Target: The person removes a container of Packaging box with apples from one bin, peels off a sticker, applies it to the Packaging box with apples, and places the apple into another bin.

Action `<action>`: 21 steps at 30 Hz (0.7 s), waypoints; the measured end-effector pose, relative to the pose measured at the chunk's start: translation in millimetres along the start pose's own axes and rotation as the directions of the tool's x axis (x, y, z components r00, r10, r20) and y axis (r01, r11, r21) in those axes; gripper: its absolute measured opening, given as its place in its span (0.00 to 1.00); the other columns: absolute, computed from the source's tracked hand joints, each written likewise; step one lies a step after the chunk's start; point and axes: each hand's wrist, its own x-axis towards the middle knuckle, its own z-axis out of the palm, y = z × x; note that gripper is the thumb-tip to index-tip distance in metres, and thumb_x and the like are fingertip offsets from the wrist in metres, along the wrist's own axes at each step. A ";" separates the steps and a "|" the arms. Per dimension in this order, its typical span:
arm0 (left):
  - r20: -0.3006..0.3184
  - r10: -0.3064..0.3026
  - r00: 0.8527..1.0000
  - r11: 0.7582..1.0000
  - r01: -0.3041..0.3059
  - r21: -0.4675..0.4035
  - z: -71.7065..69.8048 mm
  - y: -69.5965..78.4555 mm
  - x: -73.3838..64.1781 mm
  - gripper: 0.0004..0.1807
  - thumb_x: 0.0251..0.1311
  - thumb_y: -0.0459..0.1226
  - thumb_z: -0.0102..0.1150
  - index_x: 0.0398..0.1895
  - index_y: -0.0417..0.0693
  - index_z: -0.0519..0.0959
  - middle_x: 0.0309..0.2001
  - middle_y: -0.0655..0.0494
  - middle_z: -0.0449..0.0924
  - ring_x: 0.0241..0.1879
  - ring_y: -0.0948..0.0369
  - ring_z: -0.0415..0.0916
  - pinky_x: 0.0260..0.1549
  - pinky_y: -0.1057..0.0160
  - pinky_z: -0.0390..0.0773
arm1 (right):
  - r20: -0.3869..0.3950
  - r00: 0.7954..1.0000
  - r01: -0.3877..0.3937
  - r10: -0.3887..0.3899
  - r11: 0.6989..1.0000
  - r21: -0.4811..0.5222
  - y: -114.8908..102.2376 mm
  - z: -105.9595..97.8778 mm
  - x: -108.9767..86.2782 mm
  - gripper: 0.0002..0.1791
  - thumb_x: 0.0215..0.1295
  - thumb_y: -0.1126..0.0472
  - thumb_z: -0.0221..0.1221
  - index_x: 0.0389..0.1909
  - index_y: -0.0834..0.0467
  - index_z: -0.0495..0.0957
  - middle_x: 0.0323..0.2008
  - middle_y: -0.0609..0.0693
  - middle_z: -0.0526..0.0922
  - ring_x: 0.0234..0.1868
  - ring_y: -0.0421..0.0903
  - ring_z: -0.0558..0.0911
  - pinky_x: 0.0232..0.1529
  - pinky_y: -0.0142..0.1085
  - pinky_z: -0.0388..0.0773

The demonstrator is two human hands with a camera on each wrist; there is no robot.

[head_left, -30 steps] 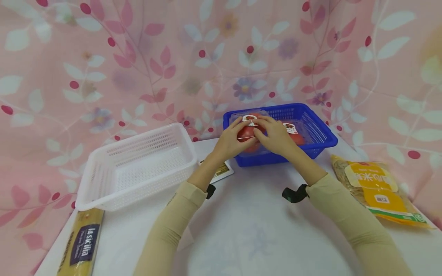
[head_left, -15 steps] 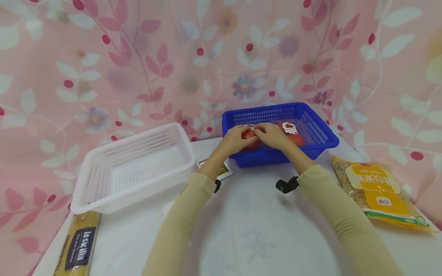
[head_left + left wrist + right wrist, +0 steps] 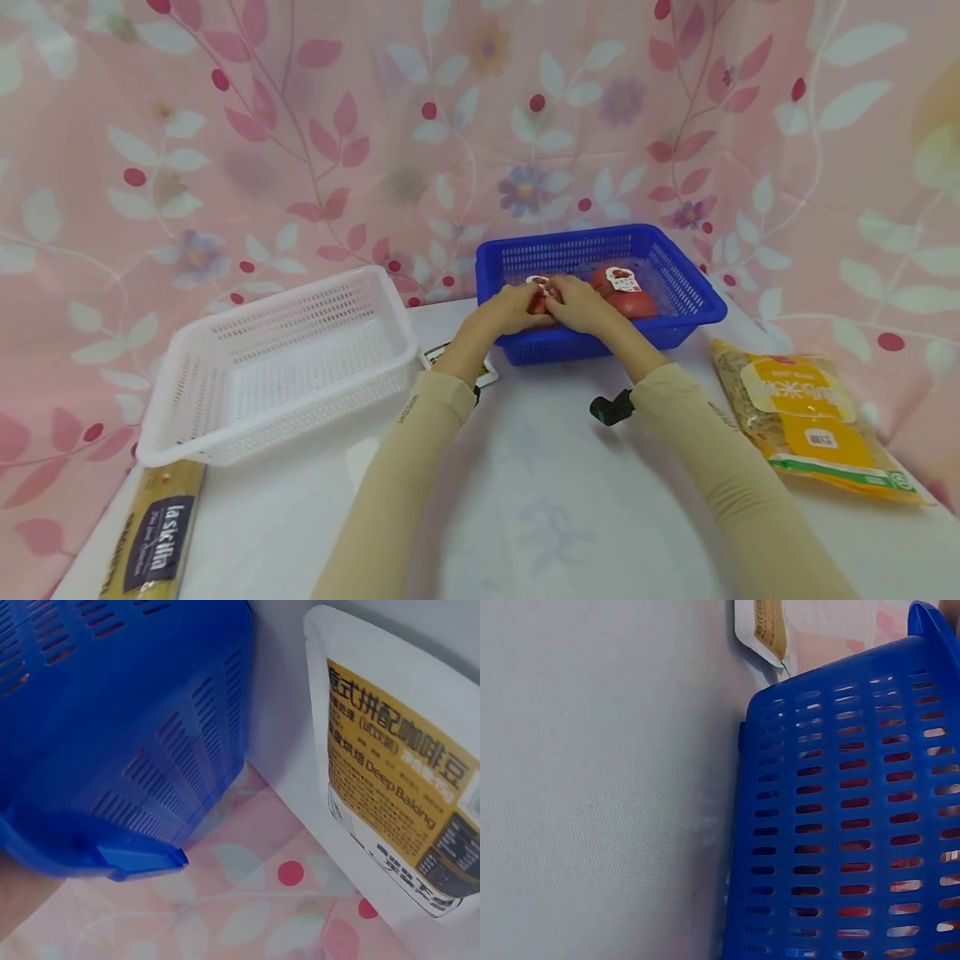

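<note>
My left hand (image 3: pixel 510 310) and right hand (image 3: pixel 579 305) meet over the left part of the blue basket (image 3: pixel 714 313), their fingers curled on a clear pack of red tomatoes (image 3: pixel 538 305) with a white label. The hands cover most of this pack, which sits down inside the basket. To its right lies a second pack of tomatoes (image 3: pixel 634 303), also labelled. In the left wrist view the basket wall (image 3: pixel 180 757) fills the left side, with part of a hand (image 3: pixel 22 892) at the edge. Red shows through the slots of the basket's side (image 3: pixel 832 780) in the right wrist view.
A white slotted basket (image 3: pixel 300 396) stands at left, beside a spaghetti packet (image 3: pixel 153 533). A white coffee-bean bag (image 3: pixel 397 772) lies between the baskets, partly behind the left forearm. At right is a yellow grain bag (image 3: pixel 813 417). A floral curtain (image 3: pixel 450 125) hangs behind.
Both hands have lowered the pack of tomatoes from above the rim down into the left part of the blue basket. The second pack stays in the basket. The head view has shifted slightly.
</note>
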 end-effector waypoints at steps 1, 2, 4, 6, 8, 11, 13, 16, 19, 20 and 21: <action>0.007 -0.010 1.000 1.000 0.010 0.002 1.1 -0.1 0.4 0.31 0.57 0.54 0.55 0.60 0.49 0.65 0.55 0.53 0.71 0.54 0.53 0.67 0.52 0.55 0.67 | 0.019 1.000 -0.007 0.007 1.000 -0.008 -0.4 1.0 0.2 0.23 0.65 0.57 0.47 0.57 0.64 0.67 0.55 0.66 0.68 0.56 0.61 0.69 0.53 0.55 0.65; 0.013 -0.019 1.000 1.000 0.019 0.000 2.1 0.1 0.4 0.31 0.57 0.52 0.57 0.60 0.49 0.65 0.55 0.53 0.71 0.55 0.52 0.66 0.53 0.54 0.67 | 0.038 0.999 -0.015 0.016 1.000 -0.009 -0.9 2.0 0.5 0.24 0.65 0.56 0.47 0.58 0.64 0.67 0.57 0.66 0.67 0.56 0.62 0.68 0.53 0.56 0.65; 0.020 -0.042 0.999 0.999 0.042 0.006 4.6 0.7 0.3 0.31 0.56 0.51 0.58 0.60 0.49 0.64 0.56 0.53 0.70 0.57 0.51 0.65 0.54 0.54 0.66 | 0.068 0.997 -0.029 0.030 1.000 -0.005 -1.8 3.3 0.4 0.25 0.65 0.56 0.47 0.60 0.63 0.65 0.59 0.66 0.64 0.57 0.63 0.67 0.53 0.57 0.65; 0.021 -0.061 0.998 0.998 0.061 0.009 7.3 1.9 0.2 0.30 0.56 0.49 0.59 0.60 0.49 0.64 0.57 0.52 0.70 0.56 0.52 0.66 0.53 0.55 0.68 | 0.080 0.996 -0.044 0.044 0.999 0.000 -2.1 4.0 0.0 0.25 0.65 0.56 0.48 0.60 0.63 0.65 0.60 0.66 0.63 0.57 0.63 0.67 0.53 0.58 0.64; 0.020 -0.074 0.997 0.997 0.073 0.021 9.6 3.7 0.2 0.30 0.57 0.49 0.59 0.60 0.49 0.65 0.56 0.52 0.70 0.56 0.52 0.67 0.53 0.55 0.68 | 0.084 0.995 -0.056 0.057 0.998 -0.012 -2.1 4.1 -0.9 0.25 0.64 0.56 0.48 0.60 0.63 0.65 0.61 0.65 0.63 0.58 0.63 0.66 0.54 0.58 0.63; 0.022 -0.093 0.995 0.994 0.091 0.057 12.3 5.8 1.5 0.30 0.58 0.50 0.57 0.61 0.50 0.65 0.57 0.51 0.70 0.56 0.52 0.68 0.53 0.55 0.68 | 0.088 0.994 -0.069 0.072 0.997 -0.036 -1.7 3.9 -1.6 0.25 0.65 0.55 0.48 0.61 0.62 0.65 0.59 0.64 0.67 0.58 0.62 0.67 0.54 0.58 0.64; 0.017 -0.106 0.994 0.992 0.104 0.075 12.7 3.8 0.5 0.29 0.59 0.51 0.55 0.62 0.51 0.65 0.60 0.51 0.68 0.57 0.51 0.67 0.54 0.55 0.67 | 0.088 0.994 -0.059 0.064 0.996 -0.065 -3.3 5.8 1.4 0.25 0.65 0.55 0.48 0.61 0.62 0.65 0.56 0.63 0.71 0.56 0.61 0.69 0.53 0.56 0.65; -0.001 -0.098 0.995 0.990 0.097 0.103 12.2 -0.6 -1.3 0.27 0.61 0.50 0.52 0.62 0.50 0.67 0.63 0.50 0.64 0.58 0.51 0.65 0.56 0.55 0.66 | 0.072 0.997 -0.032 0.040 0.994 -0.109 -5.8 8.1 6.0 0.25 0.64 0.55 0.49 0.59 0.63 0.66 0.53 0.63 0.73 0.55 0.62 0.70 0.55 0.56 0.63; -0.013 -0.059 0.998 0.987 0.061 0.146 12.9 -3.6 -2.7 0.23 0.66 0.49 0.46 0.60 0.49 0.69 0.63 0.50 0.64 0.59 0.51 0.65 0.57 0.55 0.64 | 0.050 0.999 -0.014 0.021 0.990 -0.139 -6.1 9.8 7.5 0.24 0.64 0.56 0.49 0.57 0.64 0.68 0.50 0.63 0.76 0.53 0.61 0.71 0.57 0.57 0.59; -0.012 -0.049 0.999 0.987 0.050 0.155 13.0 -3.9 -3.7 0.23 0.67 0.48 0.44 0.60 0.49 0.69 0.64 0.49 0.63 0.60 0.51 0.65 0.57 0.56 0.64 | 0.041 0.999 -0.015 0.021 0.990 -0.139 -5.8 10.0 7.3 0.23 0.63 0.56 0.50 0.56 0.64 0.69 0.48 0.62 0.77 0.52 0.61 0.72 0.56 0.57 0.59; -0.006 -0.039 0.999 0.986 0.040 0.162 13.1 -4.0 -4.9 0.22 0.68 0.48 0.42 0.60 0.49 0.69 0.64 0.49 0.63 0.60 0.51 0.64 0.58 0.56 0.63 | 0.031 0.999 -0.014 0.019 0.990 -0.141 -5.1 10.5 7.0 0.23 0.63 0.56 0.50 0.55 0.64 0.70 0.46 0.62 0.77 0.51 0.61 0.73 0.55 0.57 0.60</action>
